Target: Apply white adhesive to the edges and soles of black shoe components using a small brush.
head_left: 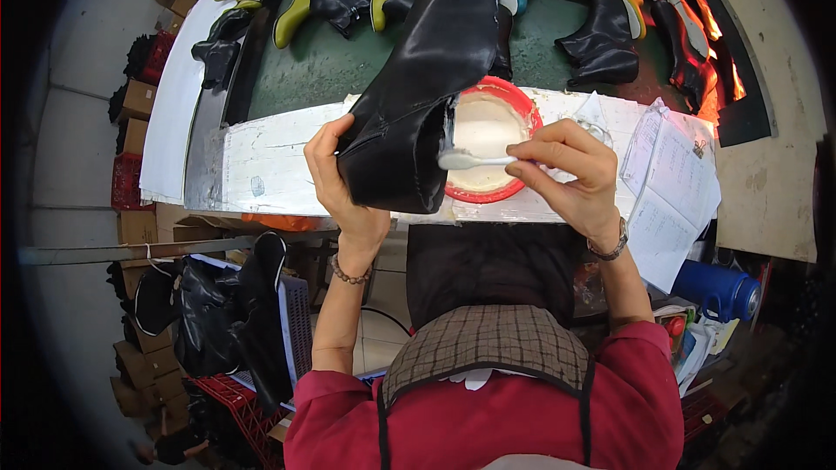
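Observation:
My left hand grips a black leather boot upper from its left side, holding it tilted over the white work board. The shaft points up and away; the open lower end faces me and to the right. Between the thumb and fingers of my right hand is a white brush shaped like a toothbrush. Its pale-coated head is at the right edge of the upper's opening; I cannot tell whether it touches. Beneath the brush stands a red bowl of cream-coloured paste, partly hidden by the upper.
Across the green belt lie several black boot uppers and yellow or teal shoe lasts. A red-orange glow lights its right end. Written papers hang over the board's right edge; a blue jug is below. More black uppers fill a crate at left.

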The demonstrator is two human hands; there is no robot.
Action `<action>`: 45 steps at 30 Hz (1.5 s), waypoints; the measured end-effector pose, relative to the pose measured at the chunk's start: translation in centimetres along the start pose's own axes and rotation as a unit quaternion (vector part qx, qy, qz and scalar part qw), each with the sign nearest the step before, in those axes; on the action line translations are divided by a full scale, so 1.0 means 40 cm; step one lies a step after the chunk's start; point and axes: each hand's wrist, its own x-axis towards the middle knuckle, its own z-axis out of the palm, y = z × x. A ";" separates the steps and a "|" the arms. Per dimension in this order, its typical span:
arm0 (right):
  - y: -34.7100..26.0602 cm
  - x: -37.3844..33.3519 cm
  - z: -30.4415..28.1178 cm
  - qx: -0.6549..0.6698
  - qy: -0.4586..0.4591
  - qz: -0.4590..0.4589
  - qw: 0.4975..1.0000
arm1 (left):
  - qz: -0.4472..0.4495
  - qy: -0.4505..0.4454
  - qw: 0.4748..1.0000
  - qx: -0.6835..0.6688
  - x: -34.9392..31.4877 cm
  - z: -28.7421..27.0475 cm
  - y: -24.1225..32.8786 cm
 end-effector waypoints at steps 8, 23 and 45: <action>-0.041 -0.012 0.020 0.029 -0.069 0.031 0.997 | -0.015 0.010 0.999 0.042 -0.011 0.022 -0.034; 0.167 0.042 -0.021 -0.219 -0.090 0.086 0.968 | -0.517 -0.119 0.802 -0.275 -0.014 -0.293 -0.085; 0.130 0.086 -0.034 -0.028 -0.046 -0.023 0.998 | -0.512 -0.196 0.731 -0.406 0.013 -0.275 -0.042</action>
